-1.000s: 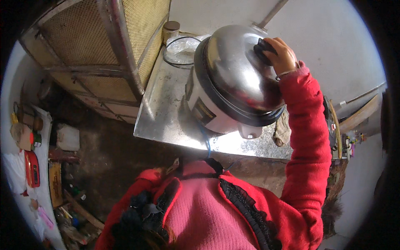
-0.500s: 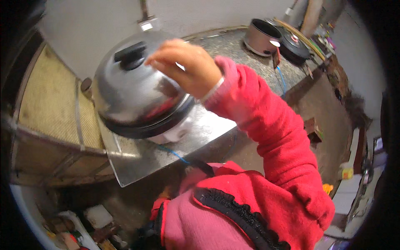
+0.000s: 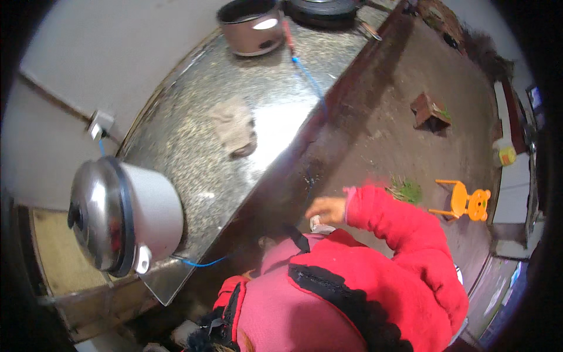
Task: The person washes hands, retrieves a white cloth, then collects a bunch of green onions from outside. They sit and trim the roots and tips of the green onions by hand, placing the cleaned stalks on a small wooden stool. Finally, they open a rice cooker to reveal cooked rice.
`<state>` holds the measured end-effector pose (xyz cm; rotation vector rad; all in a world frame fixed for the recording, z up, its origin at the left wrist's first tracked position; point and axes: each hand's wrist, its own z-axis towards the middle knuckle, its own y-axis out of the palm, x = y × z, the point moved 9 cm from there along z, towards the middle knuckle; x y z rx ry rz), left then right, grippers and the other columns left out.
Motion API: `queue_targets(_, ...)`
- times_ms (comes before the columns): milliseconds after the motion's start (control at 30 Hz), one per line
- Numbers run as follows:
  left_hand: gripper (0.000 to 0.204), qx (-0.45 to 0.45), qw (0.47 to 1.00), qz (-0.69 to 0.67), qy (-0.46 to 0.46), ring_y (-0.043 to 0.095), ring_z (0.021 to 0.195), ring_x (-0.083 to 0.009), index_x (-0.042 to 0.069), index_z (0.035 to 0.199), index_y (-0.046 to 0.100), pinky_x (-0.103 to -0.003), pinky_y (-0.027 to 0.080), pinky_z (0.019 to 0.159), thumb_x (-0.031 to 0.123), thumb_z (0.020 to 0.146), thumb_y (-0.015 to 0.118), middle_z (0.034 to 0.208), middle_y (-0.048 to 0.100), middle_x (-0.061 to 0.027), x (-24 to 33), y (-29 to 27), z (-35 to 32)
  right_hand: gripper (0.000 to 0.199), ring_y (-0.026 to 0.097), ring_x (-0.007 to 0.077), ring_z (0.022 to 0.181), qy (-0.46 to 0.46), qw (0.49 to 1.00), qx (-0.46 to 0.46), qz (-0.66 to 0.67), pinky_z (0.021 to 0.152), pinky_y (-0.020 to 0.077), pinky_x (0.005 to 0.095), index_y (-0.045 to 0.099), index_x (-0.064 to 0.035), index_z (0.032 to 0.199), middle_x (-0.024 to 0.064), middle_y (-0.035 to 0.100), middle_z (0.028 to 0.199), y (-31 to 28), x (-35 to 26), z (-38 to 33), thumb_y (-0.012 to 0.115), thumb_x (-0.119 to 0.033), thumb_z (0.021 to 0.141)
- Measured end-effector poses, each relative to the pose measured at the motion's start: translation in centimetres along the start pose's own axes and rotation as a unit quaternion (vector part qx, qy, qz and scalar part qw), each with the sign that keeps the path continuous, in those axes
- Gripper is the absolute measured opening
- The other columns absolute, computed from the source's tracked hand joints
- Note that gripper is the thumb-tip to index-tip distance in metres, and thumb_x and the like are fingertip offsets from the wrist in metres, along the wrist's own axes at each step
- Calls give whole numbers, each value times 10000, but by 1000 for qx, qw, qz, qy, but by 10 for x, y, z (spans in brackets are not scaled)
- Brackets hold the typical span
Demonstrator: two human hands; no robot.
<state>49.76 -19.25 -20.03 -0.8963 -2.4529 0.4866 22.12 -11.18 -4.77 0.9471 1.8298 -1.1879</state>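
Note:
My right hand point(image 3: 326, 209) is drawn back near my chest, over the front edge of the steel counter point(image 3: 193, 146). Its fingers are loosely curled above a small pale thing point(image 3: 321, 225); I cannot tell whether it grips it. It comes out of a red sleeve point(image 3: 399, 223). A white rice cooker point(image 3: 126, 217) with a shiny steel lid and black knob stands on the counter's left end, well apart from the hand. My left hand is out of view.
A crumpled grey cloth point(image 3: 234, 126) lies mid-counter. A brown pot point(image 3: 252, 24) and a dark pan point(image 3: 325, 9) sit at the far end. A blue cable point(image 3: 308, 76) runs along the counter. On the dirt floor are an orange toy chair point(image 3: 463, 202) and a brick point(image 3: 431, 110).
My right hand has left the cooker's lid knob and pulled back toward my chest. The view has swung right, so the cooker now sits at the far left.

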Motion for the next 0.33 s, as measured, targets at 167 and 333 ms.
queue_targets(167,404,-107,984,133,46,527,863,-270,135,947,557,-349,427,740,292,584,641,929,557,-124,99,-52,29,567,215,305,1175,143,966,24,215,964,177,350,326,-32,1195,194,264,1248,77,84,-104,423,-415,788)
queue_targets(333,182,117,966,20,229,578,683,-265,88,883,568,-325,445,611,207,772,486,714,582,-124,232,-155,43,562,123,247,1220,167,931,189,265,981,128,320,282,-61,1226,118,206,1293,97,125,-155,421,-403,803)
